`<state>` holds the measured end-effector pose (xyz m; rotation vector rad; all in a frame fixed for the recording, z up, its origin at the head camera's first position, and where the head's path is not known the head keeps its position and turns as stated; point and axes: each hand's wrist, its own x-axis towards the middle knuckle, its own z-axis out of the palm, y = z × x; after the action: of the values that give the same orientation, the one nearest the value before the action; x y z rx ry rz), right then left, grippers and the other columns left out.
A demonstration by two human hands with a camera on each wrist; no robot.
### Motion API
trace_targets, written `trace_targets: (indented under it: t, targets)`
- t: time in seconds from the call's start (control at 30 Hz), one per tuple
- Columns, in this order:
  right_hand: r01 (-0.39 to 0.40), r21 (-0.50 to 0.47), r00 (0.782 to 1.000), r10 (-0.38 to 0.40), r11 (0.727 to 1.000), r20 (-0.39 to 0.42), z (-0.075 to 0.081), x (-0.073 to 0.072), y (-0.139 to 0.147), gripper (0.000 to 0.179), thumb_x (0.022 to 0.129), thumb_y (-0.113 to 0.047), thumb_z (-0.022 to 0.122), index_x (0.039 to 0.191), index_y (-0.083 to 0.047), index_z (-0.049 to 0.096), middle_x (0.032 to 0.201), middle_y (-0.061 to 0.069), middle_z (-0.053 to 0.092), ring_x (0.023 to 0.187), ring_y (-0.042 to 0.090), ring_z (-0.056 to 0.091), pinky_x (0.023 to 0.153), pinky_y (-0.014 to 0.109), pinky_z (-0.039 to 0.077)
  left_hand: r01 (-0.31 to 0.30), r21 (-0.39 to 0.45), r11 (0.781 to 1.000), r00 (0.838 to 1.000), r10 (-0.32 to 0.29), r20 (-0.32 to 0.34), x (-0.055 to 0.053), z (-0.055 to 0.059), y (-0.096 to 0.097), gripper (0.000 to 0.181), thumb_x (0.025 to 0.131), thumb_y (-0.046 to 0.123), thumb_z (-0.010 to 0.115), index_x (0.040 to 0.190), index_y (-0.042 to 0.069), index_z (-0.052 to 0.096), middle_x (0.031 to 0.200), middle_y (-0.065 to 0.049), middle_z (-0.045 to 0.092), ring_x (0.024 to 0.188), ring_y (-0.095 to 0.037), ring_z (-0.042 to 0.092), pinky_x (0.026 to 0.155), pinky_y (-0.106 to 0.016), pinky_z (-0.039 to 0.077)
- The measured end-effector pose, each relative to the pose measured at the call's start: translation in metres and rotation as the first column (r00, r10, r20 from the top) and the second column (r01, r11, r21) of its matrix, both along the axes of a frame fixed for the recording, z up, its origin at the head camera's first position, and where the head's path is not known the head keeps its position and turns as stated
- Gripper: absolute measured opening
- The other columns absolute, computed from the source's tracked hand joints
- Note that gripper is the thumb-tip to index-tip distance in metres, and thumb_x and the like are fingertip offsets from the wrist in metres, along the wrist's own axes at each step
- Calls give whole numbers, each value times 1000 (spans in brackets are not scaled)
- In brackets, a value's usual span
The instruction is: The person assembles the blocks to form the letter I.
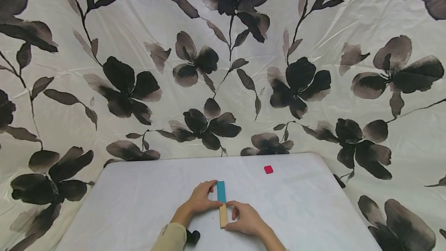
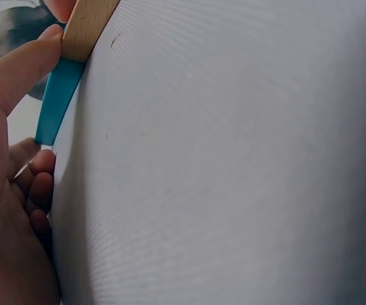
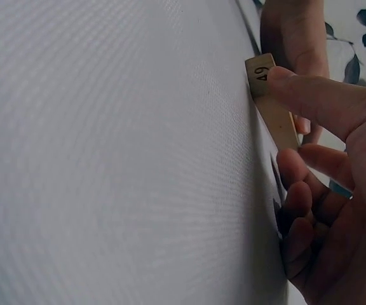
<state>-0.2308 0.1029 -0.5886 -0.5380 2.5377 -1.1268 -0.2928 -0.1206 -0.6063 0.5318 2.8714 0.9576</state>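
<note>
Two slim blocks lie end to end in one line on the white table, a blue block farther away and a plain wooden block nearer. My left hand holds the blue one lengthwise, fingertip at its far end and thumb by the joint between the blocks. From the other side, my right hand grips the wooden block between index finger near the joint and thumb at the near end. Small dark characters are printed on that near end of the wooden block in the right wrist view.
A small red block sits toward the back right of the white table. Behind the table hangs a pale cloth with dark flowers. A black rounded object shows at my left wrist.
</note>
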Motion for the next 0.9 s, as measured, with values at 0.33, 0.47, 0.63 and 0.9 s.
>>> trace_targets:
  t: [0.33,0.47,0.63,0.9]
  targets:
    - [6,-1,1000,-6,1000,-14,-2,2,1,65,72,-38,86,128,-19,60,74,-10,58,60,7,48,59,27,38,2,-4,1000,1000,-2,-22,2,-1,0,89,71,57,79,140,9,49,89,5,43,82,-14,39,69,-33,33]
    - [10,2,1000,-10,1000,-15,-4,2,1,65,71,-39,86,128,-19,60,74,-10,59,61,7,49,60,27,39,2,-16,1000,1000,-2,-29,2,-1,1,90,71,57,79,140,9,49,89,5,43,82,-14,39,70,-34,32]
    - [10,-4,1000,-10,1000,-4,-5,2,0,65,71,-37,86,128,-20,60,75,-9,58,60,8,49,58,27,39,-4,-28,1000,999,3,-32,2,-4,1,95,71,61,76,143,8,45,89,6,43,83,-14,38,71,-33,32]
    - [2,-5,1000,-2,1000,-17,-5,2,0,64,72,-38,85,128,-20,60,75,-10,59,59,7,48,58,26,38,-33,61,998,999,35,-32,9,-7,1,90,73,56,77,144,10,45,93,7,46,88,-15,41,76,-36,36]
